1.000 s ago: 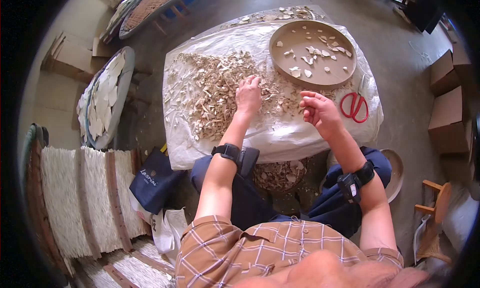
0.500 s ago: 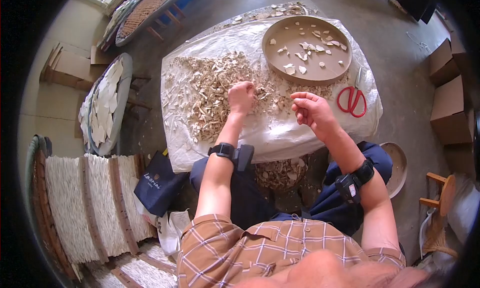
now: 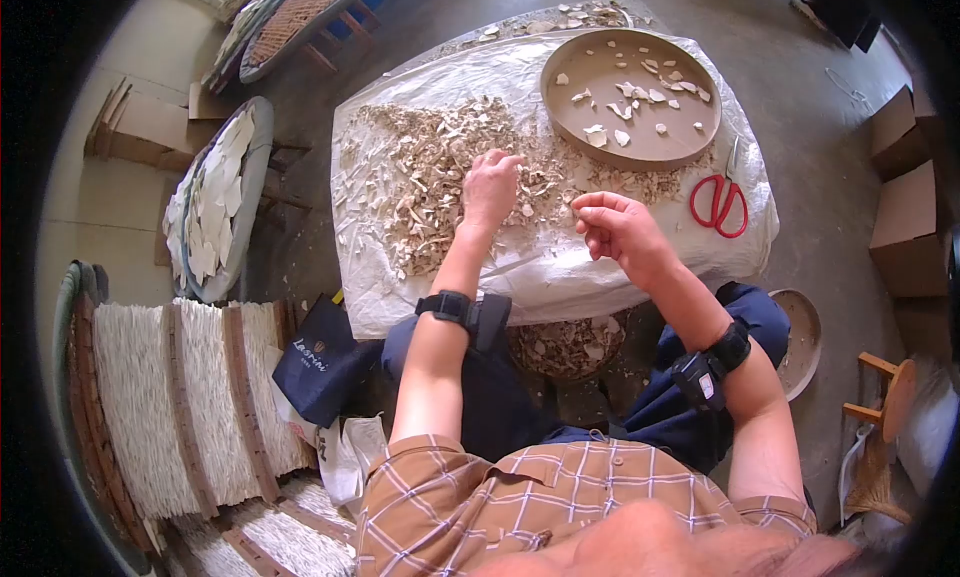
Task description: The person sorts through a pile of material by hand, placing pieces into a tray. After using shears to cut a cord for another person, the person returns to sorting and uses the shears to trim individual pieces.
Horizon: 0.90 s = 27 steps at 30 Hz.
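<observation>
My left hand (image 3: 491, 189) is at the right part of a heap of small dried beige pieces (image 3: 425, 182) on a white sheet (image 3: 560, 277). Its fingers are bent together over the pieces; what lies between them is too small to tell. Right of it, my right hand (image 3: 618, 229) hangs above the sheet with thumb and forefinger pinched and the other fingers curled. Anything in that pinch cannot be made out. A round brown tray (image 3: 640, 132) with scattered pale flakes rests behind my right hand. Red-handled scissors (image 3: 718, 205) lie to its right.
Below the table edge is a container of pieces (image 3: 570, 347). A dark blue bag (image 3: 322, 362) and stacked white sheets (image 3: 140, 407) are at left. Cardboard boxes (image 3: 905, 212) and a wooden stool (image 3: 897, 392) are at right; another round tray (image 3: 800, 342) stands by my right knee.
The view has shifted slightly, moving the tray and scissors rightward in it. My left hand has turned a little, its fingers now reaching rightward. My right hand stays pinched, slightly lower against the tray.
</observation>
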Available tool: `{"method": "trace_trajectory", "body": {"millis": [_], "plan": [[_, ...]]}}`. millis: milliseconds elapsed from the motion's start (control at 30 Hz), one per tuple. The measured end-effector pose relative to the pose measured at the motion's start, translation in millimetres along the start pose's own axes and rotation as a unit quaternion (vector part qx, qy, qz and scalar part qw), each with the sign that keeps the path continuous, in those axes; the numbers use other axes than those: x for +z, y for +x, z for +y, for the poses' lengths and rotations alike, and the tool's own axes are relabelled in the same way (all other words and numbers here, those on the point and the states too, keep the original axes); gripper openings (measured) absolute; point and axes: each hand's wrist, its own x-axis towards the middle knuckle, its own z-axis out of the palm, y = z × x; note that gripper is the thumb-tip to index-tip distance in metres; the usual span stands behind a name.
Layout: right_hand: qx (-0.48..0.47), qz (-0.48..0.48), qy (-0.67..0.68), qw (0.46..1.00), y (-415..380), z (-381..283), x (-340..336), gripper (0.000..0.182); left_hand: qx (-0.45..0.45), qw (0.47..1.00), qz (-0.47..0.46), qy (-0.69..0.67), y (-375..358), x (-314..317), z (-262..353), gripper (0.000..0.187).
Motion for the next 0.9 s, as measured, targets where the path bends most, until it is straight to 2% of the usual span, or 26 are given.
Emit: {"method": "trace_trajectory", "body": {"millis": [167, 300, 367, 400, 433, 467, 500, 567, 633, 700, 900], "plan": [[-0.002, 0.011, -0.025, 1.000, -1.4, 0.9, -4.5, 0.014, -0.026, 0.998, -0.020, 0.062, 3.5, 23.4, 3.9, 0.011], [-0.014, 0.023, -0.021, 0.999, -4.5, -0.4, -13.5, 0.014, 0.000, 0.995, 0.047, 0.087, 6.4, 28.0, -6.6, 0.008], [-0.014, 0.020, -0.025, 0.999, -6.0, -0.9, -14.6, 0.014, -0.162, 0.979, 0.012, -0.119, 6.1, 23.0, -8.9, 0.007], [-0.013, 0.016, -0.033, 0.999, -6.5, -2.0, -14.4, 0.014, -0.159, 0.980, 0.014, -0.117, 7.0, 18.5, -8.2, 0.007], [-0.019, 0.014, -0.033, 0.999, -6.0, -2.1, -13.5, 0.014, -0.205, 0.942, -0.007, -0.266, 7.8, 13.3, -7.3, 0.009], [-0.015, 0.013, -0.039, 0.999, -4.3, -0.4, -12.3, 0.014, -0.246, 0.878, -0.029, -0.409, 7.9, 8.2, -6.1, 0.010], [-0.011, 0.012, -0.046, 0.999, -3.0, 1.5, -10.8, 0.015, -0.279, 0.792, -0.052, -0.541, 6.9, 2.1, -2.9, 0.012], [-0.019, 0.012, -0.048, 0.999, 0.0, 4.5, -7.0, 0.015, -0.267, 0.750, -0.077, -0.601, 1.4, -8.3, 5.1, 0.018], [-0.017, 0.031, -0.030, 0.999, 5.3, 7.7, -3.7, 0.015, -0.277, 0.741, -0.096, -0.604, -2.9, -22.4, 20.7, 0.017], [-0.019, 0.050, -0.041, 0.998, 7.6, 9.6, 0.8, 0.017, -0.247, 0.716, -0.150, -0.636, -8.8, -28.1, 22.3, 0.017], [-0.047, 0.075, -0.136, 0.987, 12.2, 14.7, 12.8, 0.019, -0.171, 0.742, -0.257, -0.595, -13.6, -54.5, 48.6, 0.015]]}}
